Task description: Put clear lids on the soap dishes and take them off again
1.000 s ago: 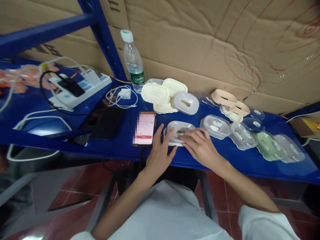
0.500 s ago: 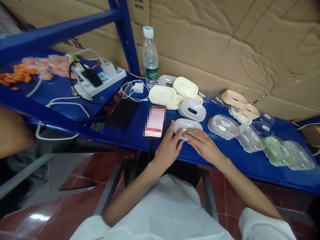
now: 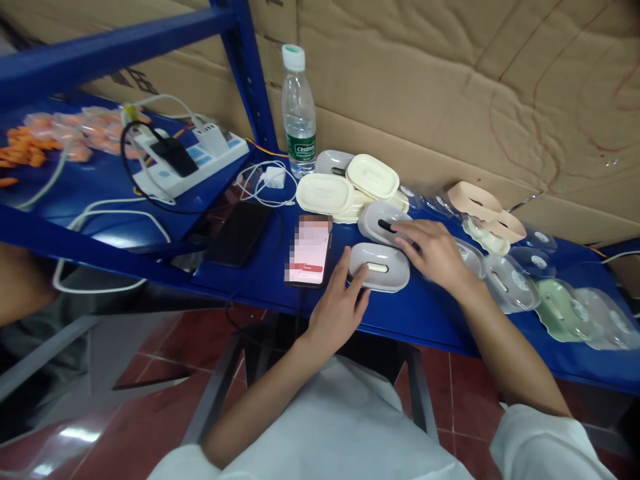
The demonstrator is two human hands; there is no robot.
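In the head view, our right hand point(image 3: 431, 252) has moved off the near grey dish point(image 3: 386, 256) to the far grey dish point(image 3: 371, 225); we cannot tell whether its fingertips grasp anything. Our left hand point(image 3: 334, 301) stays unclenched, touching the near dish. Just beyond its fingertips, the pale bar point(image 3: 378, 268) sits in that dish's slot, seemingly placed.

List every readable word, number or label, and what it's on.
"C'estbon": green label on the plastic bottle; its smaller print is unreadable.
Phone screen: partly pixelated, unreadable.
Round stickers on the clear covers: too small.
Dark print on the cardboard: partly hidden, unreadable.
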